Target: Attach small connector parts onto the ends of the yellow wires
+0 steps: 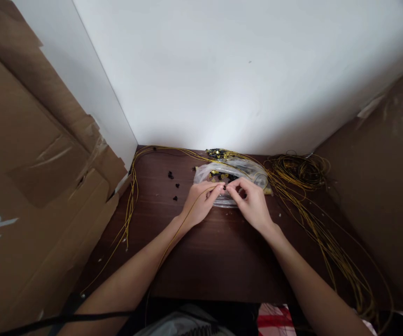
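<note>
My left hand (201,200) is closed in a pinch on the end of a thin yellow wire (187,215), which trails back over my left forearm toward my lap. Facing it, my right hand (249,200) pinches a tiny black part (224,187) right at the wire's end. Whether the wire sits inside that part I cannot tell. Just behind both hands lies a clear plastic bag (206,171), open toward me, with yellow and black small parts (217,175) in it.
Several small black pieces (170,175) lie on the dark wooden table (218,261) at left. Yellow wires (130,210) run along the back and left. A coiled wire bundle (299,170) rests at right. Cardboard (47,186) and a white wall (229,84) enclose the table.
</note>
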Motion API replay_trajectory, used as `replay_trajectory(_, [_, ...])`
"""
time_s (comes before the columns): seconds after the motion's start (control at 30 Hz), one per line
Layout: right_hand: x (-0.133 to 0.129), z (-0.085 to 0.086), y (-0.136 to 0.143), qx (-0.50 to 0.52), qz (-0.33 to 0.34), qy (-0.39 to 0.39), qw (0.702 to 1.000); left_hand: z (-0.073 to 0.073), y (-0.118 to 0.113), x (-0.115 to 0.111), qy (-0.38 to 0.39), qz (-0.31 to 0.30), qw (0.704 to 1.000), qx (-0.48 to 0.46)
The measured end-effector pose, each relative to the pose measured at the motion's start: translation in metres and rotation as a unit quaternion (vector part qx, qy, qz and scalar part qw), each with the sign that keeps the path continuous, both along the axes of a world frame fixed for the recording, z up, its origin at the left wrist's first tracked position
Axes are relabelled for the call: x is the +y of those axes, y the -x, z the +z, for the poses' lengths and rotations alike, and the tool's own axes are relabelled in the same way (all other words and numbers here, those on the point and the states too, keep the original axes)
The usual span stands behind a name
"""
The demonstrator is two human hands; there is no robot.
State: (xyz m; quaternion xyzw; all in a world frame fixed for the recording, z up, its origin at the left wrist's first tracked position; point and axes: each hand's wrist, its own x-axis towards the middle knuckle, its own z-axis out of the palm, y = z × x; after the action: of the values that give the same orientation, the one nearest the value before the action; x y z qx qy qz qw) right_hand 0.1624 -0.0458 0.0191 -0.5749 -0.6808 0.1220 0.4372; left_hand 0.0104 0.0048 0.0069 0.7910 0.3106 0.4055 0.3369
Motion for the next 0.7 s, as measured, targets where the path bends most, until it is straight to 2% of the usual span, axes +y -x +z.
replay_trajectory(0.1, [0.000,-0.001,0.001,0.011,-0.002,-0.004,1.000,-0.001,0.001,0.000,-0.035,0.020,0.998,0.044])
replay_trajectory(0.27, [0.001,-0.003,0.003,0.006,0.029,0.008,1.000,-0.005,0.001,-0.001,-0.066,0.023,0.993,0.100])
replay_trajectory(0.43, [0.000,-0.004,0.003,-0.005,0.033,-0.008,0.999,-0.003,0.002,-0.001,-0.053,0.033,0.992,0.106])
replay_trajectory(0.57, [0.000,-0.002,-0.001,-0.033,0.014,-0.021,0.999,0.002,0.005,0.004,-0.007,0.058,0.997,0.055])
replay_trajectory(0.7, [0.000,0.000,-0.004,-0.065,-0.002,-0.037,0.997,0.005,0.006,0.012,0.076,0.091,0.991,-0.056])
